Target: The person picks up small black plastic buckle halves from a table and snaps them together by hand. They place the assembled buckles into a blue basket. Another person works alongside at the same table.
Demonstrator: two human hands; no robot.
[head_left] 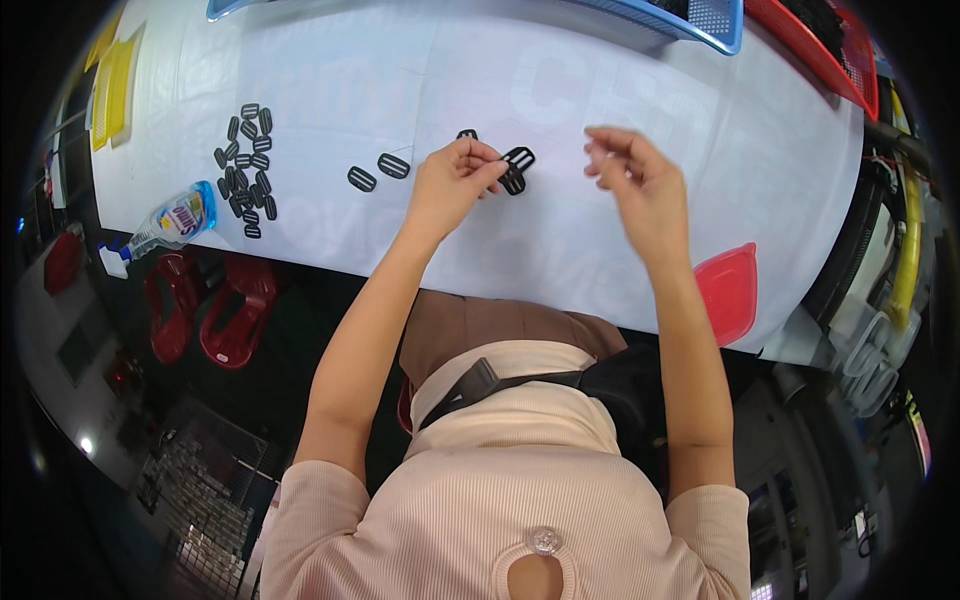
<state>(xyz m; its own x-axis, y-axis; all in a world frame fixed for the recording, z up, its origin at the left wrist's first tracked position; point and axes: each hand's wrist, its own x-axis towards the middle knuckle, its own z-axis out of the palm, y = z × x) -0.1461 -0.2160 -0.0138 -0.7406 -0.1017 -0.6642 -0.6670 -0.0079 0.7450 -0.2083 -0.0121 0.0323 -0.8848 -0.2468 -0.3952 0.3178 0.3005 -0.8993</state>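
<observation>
Our left hand (452, 180) pinched a black plastic buckle (517, 167) just above the white worktop (600, 240). Our right hand (635, 175) hovered nearby, fingers loosely curled, empty. A heap of buckles (246, 170) lay further left.

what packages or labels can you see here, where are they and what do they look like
Spray bottle: lying on its side at the table's left edge, clear plastic with a blue, red and white label and a white trigger head.
White table cover: faint pale lettering across it, too washed out to make out.
No screens or signs show.
</observation>
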